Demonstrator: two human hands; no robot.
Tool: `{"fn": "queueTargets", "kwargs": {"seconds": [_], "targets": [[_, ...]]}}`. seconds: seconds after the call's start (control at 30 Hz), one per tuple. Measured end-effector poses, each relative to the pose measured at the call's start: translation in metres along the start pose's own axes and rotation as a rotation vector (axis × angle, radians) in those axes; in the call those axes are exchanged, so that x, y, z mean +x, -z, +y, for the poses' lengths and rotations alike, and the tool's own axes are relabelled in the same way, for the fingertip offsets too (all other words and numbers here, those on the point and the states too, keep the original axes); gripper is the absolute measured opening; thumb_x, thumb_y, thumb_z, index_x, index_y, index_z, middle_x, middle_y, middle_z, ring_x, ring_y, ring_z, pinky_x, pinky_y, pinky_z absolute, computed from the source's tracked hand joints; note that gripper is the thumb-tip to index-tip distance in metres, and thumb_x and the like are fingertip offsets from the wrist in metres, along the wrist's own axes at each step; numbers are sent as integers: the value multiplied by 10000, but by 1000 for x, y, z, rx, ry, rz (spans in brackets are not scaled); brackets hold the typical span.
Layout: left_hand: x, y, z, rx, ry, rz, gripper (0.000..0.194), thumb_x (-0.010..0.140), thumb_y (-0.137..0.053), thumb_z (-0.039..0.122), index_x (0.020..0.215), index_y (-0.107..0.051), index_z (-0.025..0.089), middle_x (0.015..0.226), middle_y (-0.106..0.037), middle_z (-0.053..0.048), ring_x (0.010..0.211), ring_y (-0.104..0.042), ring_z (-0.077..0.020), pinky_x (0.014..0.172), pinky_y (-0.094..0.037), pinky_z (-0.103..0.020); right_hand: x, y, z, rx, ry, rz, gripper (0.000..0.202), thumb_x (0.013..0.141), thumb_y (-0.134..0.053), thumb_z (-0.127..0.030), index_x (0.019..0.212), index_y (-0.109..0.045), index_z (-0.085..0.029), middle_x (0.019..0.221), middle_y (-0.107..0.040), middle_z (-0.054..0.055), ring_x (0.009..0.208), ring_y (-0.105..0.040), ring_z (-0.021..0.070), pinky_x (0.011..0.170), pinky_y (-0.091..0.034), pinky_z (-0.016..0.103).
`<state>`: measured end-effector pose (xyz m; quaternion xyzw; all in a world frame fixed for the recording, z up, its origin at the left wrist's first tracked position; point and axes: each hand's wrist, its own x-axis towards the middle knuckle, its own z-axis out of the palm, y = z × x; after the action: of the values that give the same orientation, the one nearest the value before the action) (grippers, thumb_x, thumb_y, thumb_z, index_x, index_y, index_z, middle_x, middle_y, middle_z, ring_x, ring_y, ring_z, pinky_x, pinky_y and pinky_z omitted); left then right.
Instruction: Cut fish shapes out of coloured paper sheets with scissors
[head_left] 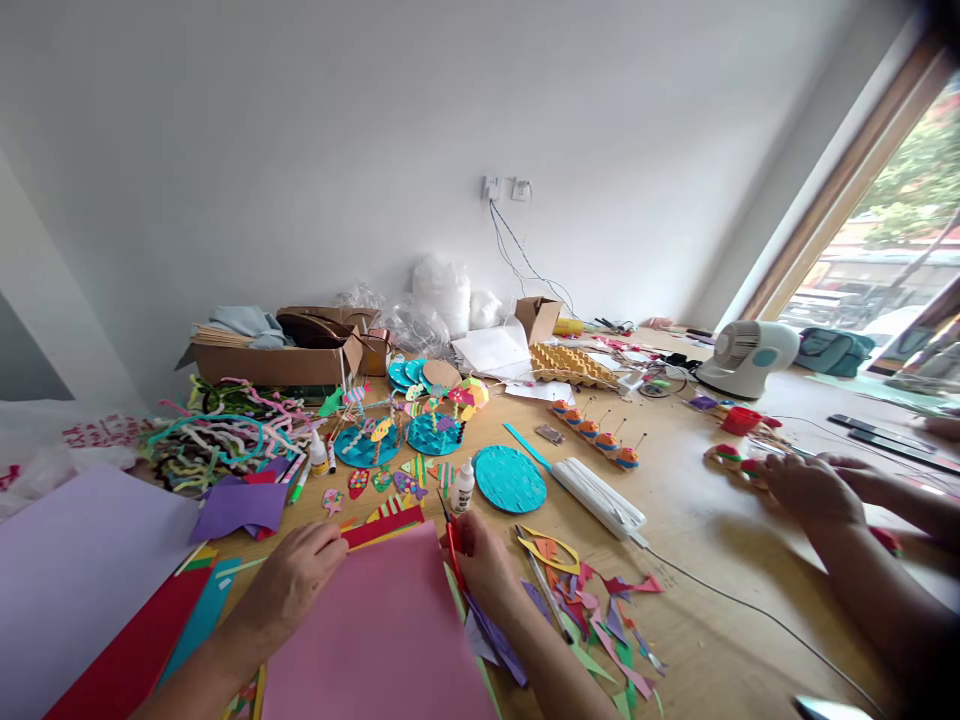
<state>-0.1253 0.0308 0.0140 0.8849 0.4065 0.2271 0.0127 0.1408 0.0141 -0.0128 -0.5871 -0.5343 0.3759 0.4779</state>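
My left hand pinches the upper left edge of a red strip of paper, which lies over a large pink sheet. Red-handled scissors are in my right hand, at the top right corner of the pink sheet, their blades pointing away from me. Just beyond that hand stands a white glue bottle. A round blue disc lies behind it to the right. Small patterned paper fish lie beyond the red strip.
Paper scraps lie right of my right hand. A white power strip trails a cable. Pipe cleaners and a cardboard box are at left. At right, another person's hands work near a fan.
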Motion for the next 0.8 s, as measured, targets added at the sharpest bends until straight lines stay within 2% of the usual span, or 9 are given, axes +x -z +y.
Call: {"fn": "queueTargets", "kwargs": {"seconds": [0.23,0.43,0.57,0.7,0.8], "targets": [[8,15,-2,-157,176,-33,232,889,-370,247,713,-520,232,643,-604,1,618,-608,-172,580,-429,-251,2,1,-4,72,-33,-101,191,542,-576,-128,640,-438,-217,521,-428,-80,507,-397,109,482,-271,222],[17,29,3,-279,352,-73,180,829,-396,293,683,-487,240,607,-553,14,574,-577,-189,559,-354,-269,-5,5,-13,154,-75,-241,200,508,-618,-94,630,-491,-190,546,-480,-74,510,-412,94,468,-279,208],[20,41,2,-404,424,-129,175,797,-485,325,655,-520,230,609,-543,34,605,-542,-173,580,-342,-253,-6,5,-20,225,-93,-224,199,507,-621,-112,606,-470,-193,512,-447,-87,478,-368,74,443,-238,198],[19,53,-12,-578,495,-171,158,674,-644,344,649,-572,205,595,-522,50,609,-505,-159,568,-347,-235,-6,12,-31,346,-134,-182,255,539,-651,-208,662,-428,-215,486,-401,-113,419,-349,66,417,-241,194],[16,58,-17,-727,545,-146,270,738,-587,459,669,-544,201,616,-531,42,606,-513,-152,575,-395,-241,-7,18,-38,424,-166,-161,274,558,-679,-251,689,-441,-212,498,-417,-109,407,-358,64,411,-257,193]]}}
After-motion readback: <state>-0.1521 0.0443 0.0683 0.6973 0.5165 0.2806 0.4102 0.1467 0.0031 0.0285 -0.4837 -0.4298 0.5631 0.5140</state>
